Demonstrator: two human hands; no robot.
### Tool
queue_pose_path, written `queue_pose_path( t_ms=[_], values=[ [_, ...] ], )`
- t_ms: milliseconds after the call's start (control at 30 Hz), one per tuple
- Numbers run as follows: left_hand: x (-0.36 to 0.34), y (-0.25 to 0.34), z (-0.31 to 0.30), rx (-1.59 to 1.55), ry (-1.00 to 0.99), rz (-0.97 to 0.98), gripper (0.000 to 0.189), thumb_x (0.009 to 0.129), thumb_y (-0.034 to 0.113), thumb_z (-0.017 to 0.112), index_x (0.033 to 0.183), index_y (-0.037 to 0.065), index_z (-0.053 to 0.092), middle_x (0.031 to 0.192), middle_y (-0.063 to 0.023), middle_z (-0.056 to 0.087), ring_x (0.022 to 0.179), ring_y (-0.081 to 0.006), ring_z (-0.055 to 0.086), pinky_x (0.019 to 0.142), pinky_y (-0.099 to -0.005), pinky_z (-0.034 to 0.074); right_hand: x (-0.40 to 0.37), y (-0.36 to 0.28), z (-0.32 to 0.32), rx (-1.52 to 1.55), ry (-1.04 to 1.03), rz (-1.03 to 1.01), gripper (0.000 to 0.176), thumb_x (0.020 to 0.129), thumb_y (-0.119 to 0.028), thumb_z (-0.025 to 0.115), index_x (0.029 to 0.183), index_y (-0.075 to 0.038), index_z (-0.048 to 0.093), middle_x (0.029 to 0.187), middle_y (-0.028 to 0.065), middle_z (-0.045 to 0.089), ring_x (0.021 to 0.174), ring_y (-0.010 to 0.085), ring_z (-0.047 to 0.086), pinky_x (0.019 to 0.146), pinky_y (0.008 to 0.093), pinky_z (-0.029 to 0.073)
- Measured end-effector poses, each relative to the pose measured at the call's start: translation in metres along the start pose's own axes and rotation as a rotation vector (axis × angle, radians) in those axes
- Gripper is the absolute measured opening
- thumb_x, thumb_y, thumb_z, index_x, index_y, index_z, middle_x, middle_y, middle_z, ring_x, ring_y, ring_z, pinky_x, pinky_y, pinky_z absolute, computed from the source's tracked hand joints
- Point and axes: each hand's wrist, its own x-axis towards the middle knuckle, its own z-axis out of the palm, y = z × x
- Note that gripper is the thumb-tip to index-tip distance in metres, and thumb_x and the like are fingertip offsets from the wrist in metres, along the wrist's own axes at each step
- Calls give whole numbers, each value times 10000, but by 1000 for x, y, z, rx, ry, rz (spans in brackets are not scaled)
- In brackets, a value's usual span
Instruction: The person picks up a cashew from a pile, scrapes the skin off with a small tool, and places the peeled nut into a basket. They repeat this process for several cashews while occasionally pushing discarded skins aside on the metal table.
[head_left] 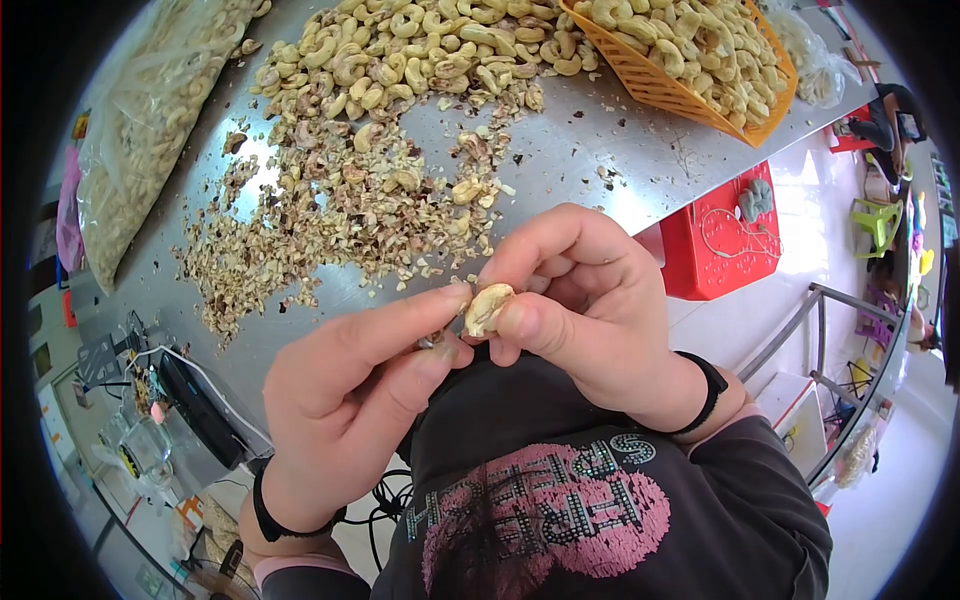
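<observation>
My right hand (600,310) pinches a pale cashew (488,310) between thumb and fingers, above the table's near edge. Close against it, my left hand (365,375) is closed, its fingertips at the cashew's left side. A small shiny metal tool (430,341) shows between the left thumb and fingers; most of it is hidden. Beyond my hands lies a spread of broken cashew bits and skins (340,215) on the metal table (570,180). Behind those bits is a heap of whole cashews (400,50).
An orange plastic basket (690,95) full of cashews stands at the far right of the table. At the left lies a large clear bag of cashews (150,130). A red stool (715,260) with a cable on it is beyond the right edge. A person (890,120) is at the far right.
</observation>
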Motion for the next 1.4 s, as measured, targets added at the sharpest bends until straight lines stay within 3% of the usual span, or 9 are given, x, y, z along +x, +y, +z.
queue_pose_path(
  t_ms=[200, 333, 500, 833, 933, 1000, 1100, 1400],
  values=[
    [2, 2, 0, 190, -14, 137, 324, 755, 4, 564, 1077, 37, 542, 947, -93, 603, 743, -137, 602, 644, -225, 464, -1, 0, 1, -47, 8, -34, 157, 780, -42, 584, 896, 8, 490, 784, 62, 574, 708, 103, 570, 620, 208, 454],
    [2, 6, -2, 207, -54, 87, 359, 742, 23, 582, 1096, 52, 534, 950, -87, 604, 734, -152, 603, 639, -231, 463, -2, 5, 1, -157, 13, -119, 165, 763, -19, 595, 893, 6, 496, 786, 59, 570, 703, 103, 569, 636, 212, 458],
    [2, 9, -4, 278, -103, 72, 374, 739, 47, 587, 1108, 76, 533, 869, -77, 620, 703, -172, 605, 607, -243, 457, -3, 6, 2, -228, -20, -260, 150, 745, 9, 605, 858, 12, 507, 773, 70, 565, 687, 112, 569, 627, 220, 457],
    [2, 11, -3, 291, -90, 133, 390, 726, 52, 597, 1110, 86, 533, 810, -70, 621, 648, -183, 600, 580, -249, 455, 0, 1, 1, -280, -72, -269, 139, 740, 18, 607, 843, 16, 513, 756, 75, 567, 678, 122, 572, 613, 224, 458],
    [2, 13, -3, 337, -82, 160, 395, 721, 42, 596, 1109, 83, 532, 805, -77, 619, 622, -188, 592, 558, -257, 453, -1, 4, 3, -282, -9, -295, 148, 721, -1, 635, 823, 11, 528, 751, 70, 574, 674, 119, 572, 602, 222, 458],
    [2, 15, -3, 413, -101, 182, 341, 732, 51, 587, 1065, -5, 541, 834, -88, 613, 677, -127, 569, 617, -221, 434, -2, 7, 2, -429, 48, -367, 158, 696, -24, 667, 795, 2, 547, 752, 63, 581, 664, 114, 567, 584, 217, 450],
    [1, 16, 3, 504, -42, 223, 319, 736, 44, 588, 1052, 12, 556, 791, -89, 608, 640, -150, 562, 592, -227, 425, -3, 10, 2, -475, 91, -428, 167, 673, -41, 691, 772, -6, 562, 749, 57, 585, 655, 109, 561, 568, 212, 440],
    [5, 11, 7, 518, 39, 281, 291, 749, 44, 582, 1039, 23, 567, 735, -78, 593, 574, -137, 515, 542, -227, 401, -5, 13, 8, -418, 137, -469, 243, 685, 17, 662, 891, 16, 534, 783, 80, 581, 663, 105, 563, 586, 208, 452]
  ],
)
